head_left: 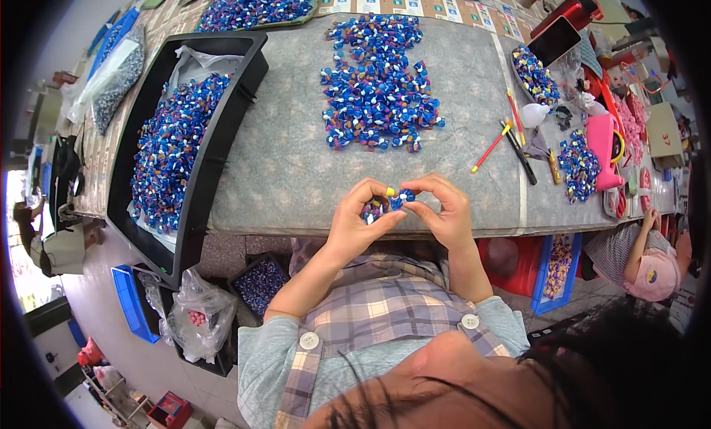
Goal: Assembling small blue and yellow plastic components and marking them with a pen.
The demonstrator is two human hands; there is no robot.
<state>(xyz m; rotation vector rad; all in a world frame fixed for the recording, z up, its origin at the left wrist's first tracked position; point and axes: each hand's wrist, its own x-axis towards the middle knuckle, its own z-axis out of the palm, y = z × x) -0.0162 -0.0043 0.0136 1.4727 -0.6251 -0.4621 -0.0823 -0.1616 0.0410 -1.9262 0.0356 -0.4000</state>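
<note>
Near the front edge of the grey-covered table [281, 162], my two hands meet over small glossy pieces. My left hand [354, 225] is closed, with several multicoloured pieces [375, 208] cupped in its fingers and a yellow cover [390, 193] on one fingertip. Between the fingertips of both hands is a small blue-and-white piece [402, 199], its exact kind too small to tell. My right hand [449, 213] pinches its right side with thumb and forefinger. A spread of similar blue, white, red and amber pieces [381, 103] lies beyond my hands.
A deep black tray [255, 70] of pieces stands at the left. On the right lie red pencils [492, 148], a black pen [523, 159], a plate of pieces [535, 75], a loose heap [579, 166] and a pink holder [606, 151]. Another person [652, 262] sits far right.
</note>
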